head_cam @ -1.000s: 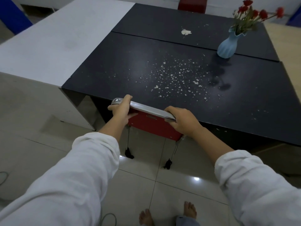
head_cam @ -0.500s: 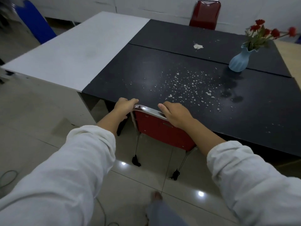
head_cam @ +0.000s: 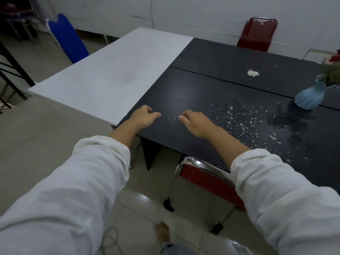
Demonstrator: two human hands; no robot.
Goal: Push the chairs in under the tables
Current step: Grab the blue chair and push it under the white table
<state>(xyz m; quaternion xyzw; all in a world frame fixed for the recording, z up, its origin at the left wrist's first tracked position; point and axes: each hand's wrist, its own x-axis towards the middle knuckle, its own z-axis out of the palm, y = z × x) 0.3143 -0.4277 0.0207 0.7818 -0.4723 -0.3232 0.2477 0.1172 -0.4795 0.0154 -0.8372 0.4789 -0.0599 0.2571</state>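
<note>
The near red chair (head_cam: 207, 183) has a padded red back framed by a curved chrome tube, with thin metal legs ending in black feet on glossy pale floor tiles (head_cam: 46, 144). Its back stands right at the near edge of the black worktop (head_cam: 202, 85) and the seat is hidden beneath. The white right sleeve (head_cam: 285, 199) covers part of the back.

Both hands are off the chair, over the matte black surface. The left hand (head_cam: 142, 117) and the right hand (head_cam: 196, 124) are empty, fingers loosely curled and palms down. I cannot tell whether they touch the top.

White flecks (head_cam: 239, 116) scatter across the black worktop, and a ribbed pale blue vase (head_cam: 309, 97) with red flowers stands at its right. A smooth white worktop (head_cam: 110, 74) butts against its left side. A second red chair (head_cam: 256, 34) sits at the far side and a blue chair (head_cam: 66, 38) stands beyond the white top. A bare foot (head_cam: 162, 231) and a thin cable (head_cam: 110, 240) are on the floor.
</note>
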